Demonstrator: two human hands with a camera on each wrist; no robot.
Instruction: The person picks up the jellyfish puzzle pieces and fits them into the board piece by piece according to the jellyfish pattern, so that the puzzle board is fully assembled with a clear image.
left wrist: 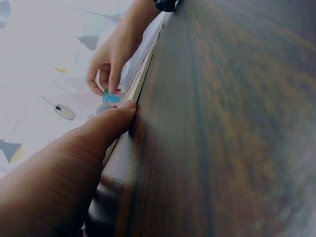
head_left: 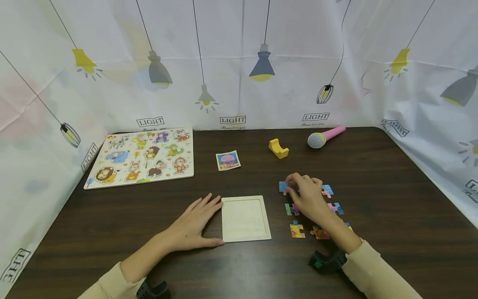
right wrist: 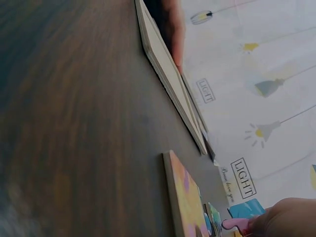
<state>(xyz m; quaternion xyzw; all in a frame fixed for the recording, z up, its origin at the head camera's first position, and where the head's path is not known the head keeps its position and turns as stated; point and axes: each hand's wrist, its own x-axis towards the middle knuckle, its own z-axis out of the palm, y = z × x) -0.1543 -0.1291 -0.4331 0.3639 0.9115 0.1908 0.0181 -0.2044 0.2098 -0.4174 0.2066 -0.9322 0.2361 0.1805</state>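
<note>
My left hand (head_left: pixel 196 226) lies spread on the table, its thumb and fingertips at the left edge of a square wooden puzzle tray (head_left: pixel 246 218), whose recess is bare. In the left wrist view the thumb (left wrist: pixel 121 116) rests against the tray's side. My right hand (head_left: pixel 308 197) pinches a blue and pink jigsaw piece (head_left: pixel 283 187) between thumb and fingers; in the right wrist view this piece (right wrist: pixel 247 209) appears tilted up. Around and under the right hand lie several loose jigsaw pieces, among them a yellow one (head_left: pixel 297 231). The hand and forearm partly hide others.
A picture card (head_left: pixel 228 160) with a pink figure lies behind the tray. At the back left is an animal puzzle board (head_left: pixel 143 155). A yellow curved block (head_left: pixel 278 148) and a pink toy microphone (head_left: pixel 325 137) lie at the back right, before a printed cloth (head_left: pixel 231 95).
</note>
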